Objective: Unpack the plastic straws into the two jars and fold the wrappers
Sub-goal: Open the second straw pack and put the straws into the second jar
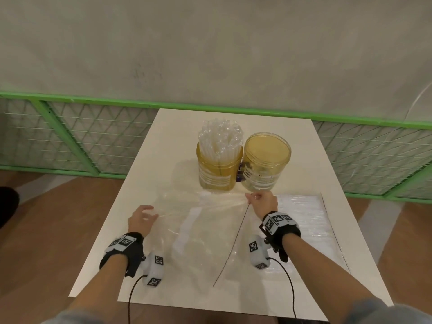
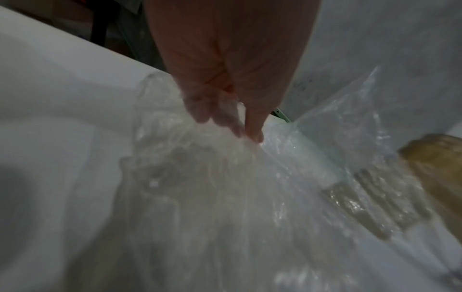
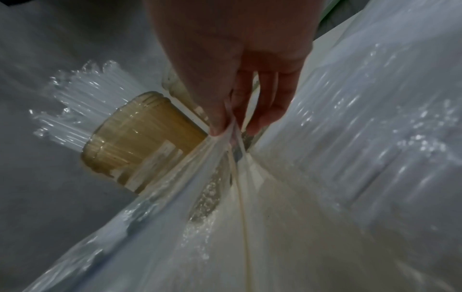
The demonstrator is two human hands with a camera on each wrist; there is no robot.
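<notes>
Two amber jars stand at the back of the white table [image 1: 145, 277]. The left jar [image 1: 216, 171] [image 3: 140, 142] is packed with clear straws [image 1: 219, 139] [image 3: 82, 98]; the right jar [image 1: 266, 160] holds none. An empty clear wrapper [image 1: 203, 232] [image 2: 225, 197] [image 3: 200, 197] lies spread in front of them, pulled taut between my hands. My right hand [image 1: 254, 197] [image 3: 230, 128] pinches its far right corner close to the right jar. My left hand [image 1: 146, 216] [image 2: 237, 128] grips its left edge, blurred. A second, full pack of straws [image 1: 304, 218] [image 3: 375, 138] lies at the right.
A green mesh fence [image 1: 93, 141] runs behind the table, with a grey wall above it. Wooden floor [image 1: 46, 218] shows on both sides. Cables [image 1: 131, 295] trail from the wrist cameras over the table's front edge. A dark object [image 1: 7, 206] sits at the far left.
</notes>
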